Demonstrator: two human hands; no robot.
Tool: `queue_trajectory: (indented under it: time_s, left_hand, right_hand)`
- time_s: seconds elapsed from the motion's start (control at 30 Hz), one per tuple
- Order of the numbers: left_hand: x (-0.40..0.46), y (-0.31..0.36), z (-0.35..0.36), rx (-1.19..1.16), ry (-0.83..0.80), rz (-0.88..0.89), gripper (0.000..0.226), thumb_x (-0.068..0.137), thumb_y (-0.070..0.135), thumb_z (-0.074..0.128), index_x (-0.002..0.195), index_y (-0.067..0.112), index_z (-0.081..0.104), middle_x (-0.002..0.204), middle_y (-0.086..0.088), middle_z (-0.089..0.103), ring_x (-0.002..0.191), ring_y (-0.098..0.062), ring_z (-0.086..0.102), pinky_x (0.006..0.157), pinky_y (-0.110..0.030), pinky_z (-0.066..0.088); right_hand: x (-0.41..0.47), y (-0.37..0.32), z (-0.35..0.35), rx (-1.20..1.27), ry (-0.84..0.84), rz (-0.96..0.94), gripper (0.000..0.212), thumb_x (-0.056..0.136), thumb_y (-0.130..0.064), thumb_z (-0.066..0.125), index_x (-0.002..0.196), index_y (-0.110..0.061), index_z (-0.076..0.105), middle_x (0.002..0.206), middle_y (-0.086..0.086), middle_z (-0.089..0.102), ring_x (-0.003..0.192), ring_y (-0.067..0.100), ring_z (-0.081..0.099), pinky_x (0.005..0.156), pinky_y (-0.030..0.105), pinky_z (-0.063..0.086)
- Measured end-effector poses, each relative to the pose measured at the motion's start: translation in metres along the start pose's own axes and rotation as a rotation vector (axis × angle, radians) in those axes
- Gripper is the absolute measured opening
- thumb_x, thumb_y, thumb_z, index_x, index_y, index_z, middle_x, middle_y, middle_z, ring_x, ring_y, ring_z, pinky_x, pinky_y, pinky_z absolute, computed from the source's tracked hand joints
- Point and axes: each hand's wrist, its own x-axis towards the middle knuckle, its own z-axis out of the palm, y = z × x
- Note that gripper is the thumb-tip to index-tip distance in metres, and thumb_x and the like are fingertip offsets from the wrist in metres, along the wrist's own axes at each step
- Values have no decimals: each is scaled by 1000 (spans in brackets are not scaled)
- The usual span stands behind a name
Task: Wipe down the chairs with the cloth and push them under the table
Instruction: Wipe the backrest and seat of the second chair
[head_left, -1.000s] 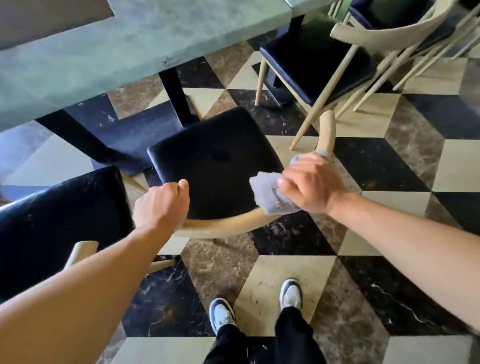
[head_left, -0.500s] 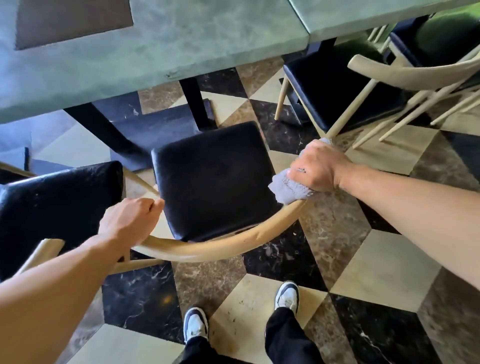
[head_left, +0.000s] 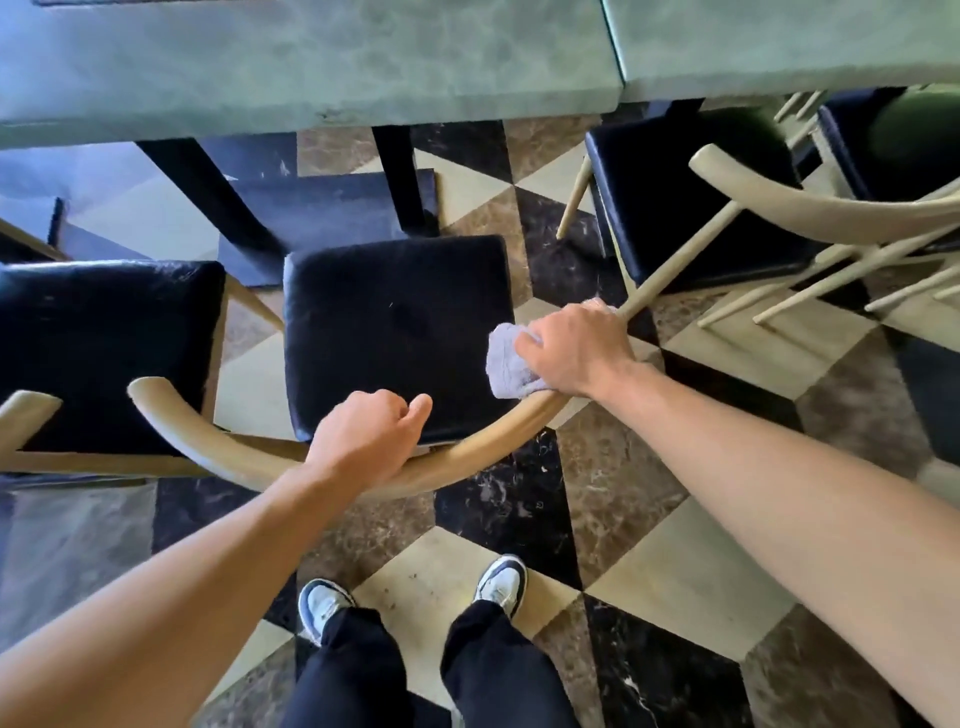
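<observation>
Fingers of the left hand (head_left: 371, 434) curl over the middle chair's curved wooden backrest (head_left: 249, 457), thumb lying forward along its top, gripping the rail near its midpoint. Further along that rail, toward its right end, the right hand (head_left: 574, 351) has its fingers curled down around a bunched grey cloth (head_left: 506, 366), pressing it onto the wood. This chair's black seat (head_left: 395, 332) stands just in front of the green table (head_left: 311, 57), not yet under the tabletop. Left of the seat sits another black-seated chair (head_left: 104, 348); right of it, a third chair (head_left: 691, 208) stands partly beneath the table edge.
</observation>
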Motion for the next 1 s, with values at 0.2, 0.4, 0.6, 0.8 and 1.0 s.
queue_trajectory:
  time_s: [0.2,0.4,0.6,0.8,1.0]
  left_hand:
    - [-11,0,1,35,383,177,53,102,27,43,51,18,31,47,7,39,43,-22,43,48,-31,32]
    - [-7,-7,0,-4,407,118,44,100,27,36,60,13,46,52,5,44,48,-23,48,50,-31,32]
    - [-7,-10,1,-27,436,101,47,100,28,35,57,13,43,50,4,43,47,-25,47,48,-34,39]
    - [-5,-7,1,-99,401,97,53,103,32,35,53,16,35,51,1,48,50,-28,49,53,-36,40]
    - [-10,-6,-1,-76,384,165,47,98,32,33,52,21,31,50,8,38,46,-22,45,49,-33,41]
  right_hand:
    - [-65,-53,31,155,344,-142,38,92,-30,54,55,-17,52,55,2,57,58,28,50,80,44,45]
    - [-76,-109,36,184,363,-108,36,91,-37,52,61,-18,57,59,2,60,58,28,53,72,41,41]
    - [-57,-76,37,164,415,-345,40,90,-36,48,55,-17,52,51,4,56,49,29,48,61,38,42]
    - [-8,-26,-7,-255,-257,-213,50,94,-43,26,68,-21,63,80,5,72,74,24,55,90,41,39]
    - [36,-66,-11,-406,-1124,2,30,90,-34,45,84,-19,71,103,2,68,91,23,64,98,42,50]
